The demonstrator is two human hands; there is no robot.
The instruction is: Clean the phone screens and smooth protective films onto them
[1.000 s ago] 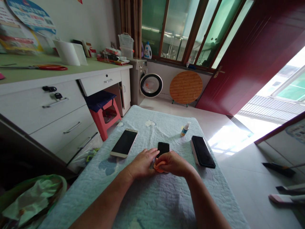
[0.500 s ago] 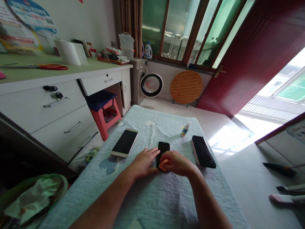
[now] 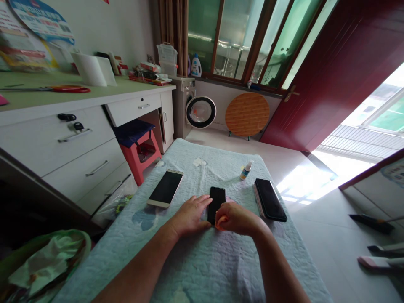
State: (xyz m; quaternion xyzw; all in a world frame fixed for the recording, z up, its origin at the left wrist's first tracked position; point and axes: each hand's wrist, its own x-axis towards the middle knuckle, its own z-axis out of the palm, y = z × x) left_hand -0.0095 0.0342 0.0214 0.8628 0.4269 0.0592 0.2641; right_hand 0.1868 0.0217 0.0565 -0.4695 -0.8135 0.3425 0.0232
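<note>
A bench (image 3: pixel 189 269) draped in pale blue quilted fabric spans the foreground, its right edge just past the things on that side. The left hand (image 3: pixel 191 216) lies flattened, fingers extended, its grip wide; the right hand (image 3: pixel 238 219) curls in, its grip narrow. To the left lies a large gold-framed phone (image 3: pixel 166 189) with a dark screen; to the right, a black phone (image 3: pixel 270 199) with a pinkish side. Between them is a smaller black rectangular phone (image 3: pixel 217 199), its long axis running away from the person. Left fingertips touch its left edge; it lies ahead and left of the right grip, both hands about equally near. Quilted fabric stretches past its far end; a small white-topped bottle (image 3: pixel 245 171) stands ahead-right. The right grip holds a bunched orange cloth (image 3: pixel 221 223) at the near right corner.
</note>
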